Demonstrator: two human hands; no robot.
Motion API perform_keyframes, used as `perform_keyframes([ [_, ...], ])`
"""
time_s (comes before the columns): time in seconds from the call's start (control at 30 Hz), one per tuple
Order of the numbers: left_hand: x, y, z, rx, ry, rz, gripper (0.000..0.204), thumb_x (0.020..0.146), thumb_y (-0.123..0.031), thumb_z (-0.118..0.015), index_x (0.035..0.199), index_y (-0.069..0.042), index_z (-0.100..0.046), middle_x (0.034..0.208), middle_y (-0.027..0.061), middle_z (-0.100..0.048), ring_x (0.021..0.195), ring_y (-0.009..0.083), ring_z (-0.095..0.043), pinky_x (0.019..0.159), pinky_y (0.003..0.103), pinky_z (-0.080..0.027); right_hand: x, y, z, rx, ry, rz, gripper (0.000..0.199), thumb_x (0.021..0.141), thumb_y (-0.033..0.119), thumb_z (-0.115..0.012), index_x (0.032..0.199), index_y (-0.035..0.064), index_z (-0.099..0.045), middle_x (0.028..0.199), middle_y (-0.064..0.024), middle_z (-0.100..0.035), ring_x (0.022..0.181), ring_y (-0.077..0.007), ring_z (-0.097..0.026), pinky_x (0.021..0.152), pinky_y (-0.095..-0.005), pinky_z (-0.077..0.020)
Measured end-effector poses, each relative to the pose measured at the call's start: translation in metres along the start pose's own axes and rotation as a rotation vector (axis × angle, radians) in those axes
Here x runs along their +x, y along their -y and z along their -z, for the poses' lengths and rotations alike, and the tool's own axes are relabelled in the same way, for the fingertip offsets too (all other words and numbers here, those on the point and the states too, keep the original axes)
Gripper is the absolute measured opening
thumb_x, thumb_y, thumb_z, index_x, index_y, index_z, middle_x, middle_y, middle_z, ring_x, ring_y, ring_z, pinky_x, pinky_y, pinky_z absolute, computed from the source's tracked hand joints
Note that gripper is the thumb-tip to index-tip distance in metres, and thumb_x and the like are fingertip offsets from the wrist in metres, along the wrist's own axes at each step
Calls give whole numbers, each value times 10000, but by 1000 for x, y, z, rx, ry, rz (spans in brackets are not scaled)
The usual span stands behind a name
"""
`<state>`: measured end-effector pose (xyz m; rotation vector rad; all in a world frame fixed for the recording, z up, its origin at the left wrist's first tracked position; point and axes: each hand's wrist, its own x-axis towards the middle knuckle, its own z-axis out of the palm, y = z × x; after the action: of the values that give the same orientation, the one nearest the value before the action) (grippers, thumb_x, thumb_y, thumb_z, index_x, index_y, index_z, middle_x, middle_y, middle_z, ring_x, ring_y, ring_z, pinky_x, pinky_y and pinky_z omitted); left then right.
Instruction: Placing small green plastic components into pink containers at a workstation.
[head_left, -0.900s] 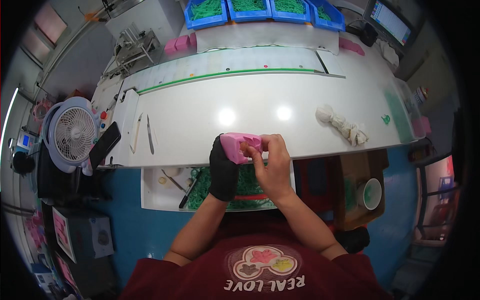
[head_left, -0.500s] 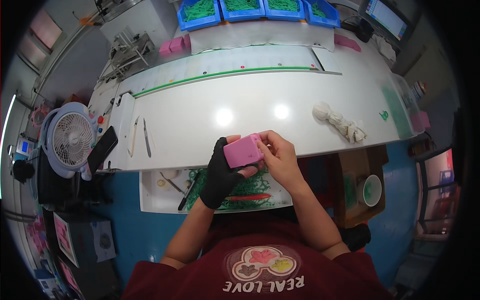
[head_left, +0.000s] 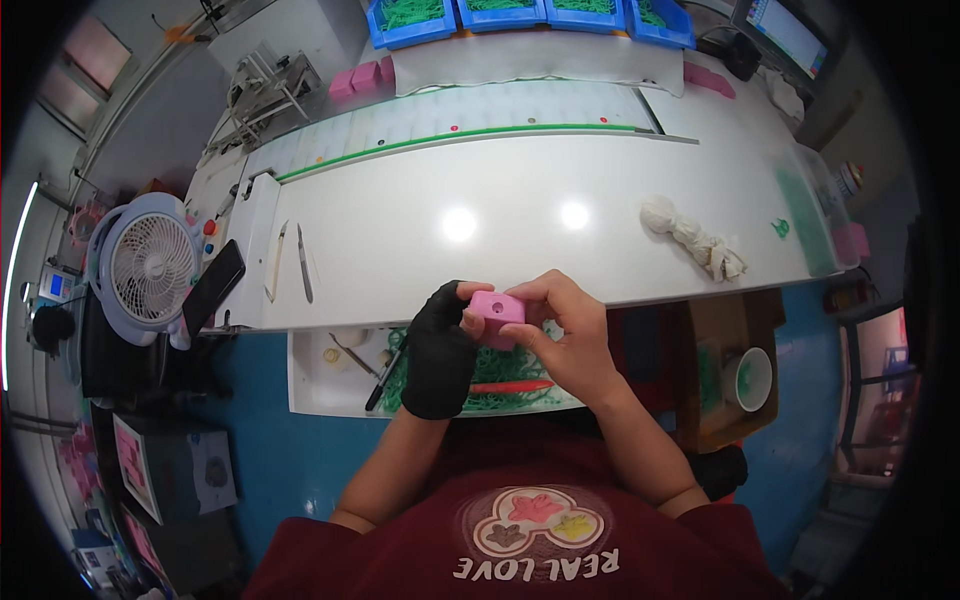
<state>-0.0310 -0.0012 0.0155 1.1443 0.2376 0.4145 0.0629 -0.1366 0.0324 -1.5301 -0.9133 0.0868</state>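
Observation:
Both my hands hold a pink block (head_left: 497, 318) over the near edge of the white table. One end of the block faces up and shows a round hole. My left hand (head_left: 445, 345), in a black fingerless glove, grips its left side with bare fingertips. My bare right hand (head_left: 570, 330) pinches the right side between thumb and fingers. Below my hands, an open white drawer (head_left: 310, 375) holds tangled green pieces (head_left: 400, 395), a red tool (head_left: 510, 387) and a black pen (head_left: 385, 380).
On the table (head_left: 400, 230) lie a scalpel (head_left: 304, 265), a bundled white cloth (head_left: 690, 238) and a green piece (head_left: 780, 228). A fan (head_left: 150, 260) and a phone (head_left: 214, 288) are at the left. Blue bins (head_left: 500, 14) line the back. A white bucket (head_left: 752, 380) stands lower right.
The pink block has been turned so its holed end faces up instead of its broad side. My fingers have shifted around it. The whole view has moved slightly.

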Motion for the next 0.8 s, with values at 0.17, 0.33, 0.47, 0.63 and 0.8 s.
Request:
perform_keyframes([
  [0.17,6,3,6,-106,97,85,493,844,-393,-722,1128,-32,-541,1012,29,-557,972,133,-545,850,283,-448,-1,-7,9,55,111,-74,320,770,43,-747,1052,-11,-606,979,-98,-608,818,-153,-624,701,-266,-512],
  [0.33,8,-1,0,272,127,-147,389,866,-231,-712,1149,-22,-547,1045,42,-566,1019,144,-548,906,294,-443,4,0,4,-248,90,184,400,766,98,-751,1119,13,-584,905,-122,-630,822,-271,-635,707,-336,-514],
  [0.47,3,2,-1,272,5,-111,443,815,-162,-750,1168,-15,-527,1061,56,-555,1032,165,-554,913,300,-449,-3,2,7,-130,80,-59,336,777,111,-745,1071,11,-616,902,-153,-666,782,-278,-660,710,-325,-520],
  [0.63,-1,3,-6,617,27,-254,402,769,-103,-763,1107,-9,-567,1001,77,-599,969,172,-593,860,304,-479,-7,-9,5,70,-5,-114,303,794,107,-736,1062,6,-637,866,-137,-683,769,-197,-670,710,-286,-518],
  [0.8,1,0,-6,702,21,-290,300,777,-71,-743,1041,-9,-614,950,83,-631,905,158,-610,824,298,-490,-9,-4,7,146,-30,-220,299,805,94,-728,1075,1,-638,869,-130,-686,790,-152,-668,712,-279,-522],
])
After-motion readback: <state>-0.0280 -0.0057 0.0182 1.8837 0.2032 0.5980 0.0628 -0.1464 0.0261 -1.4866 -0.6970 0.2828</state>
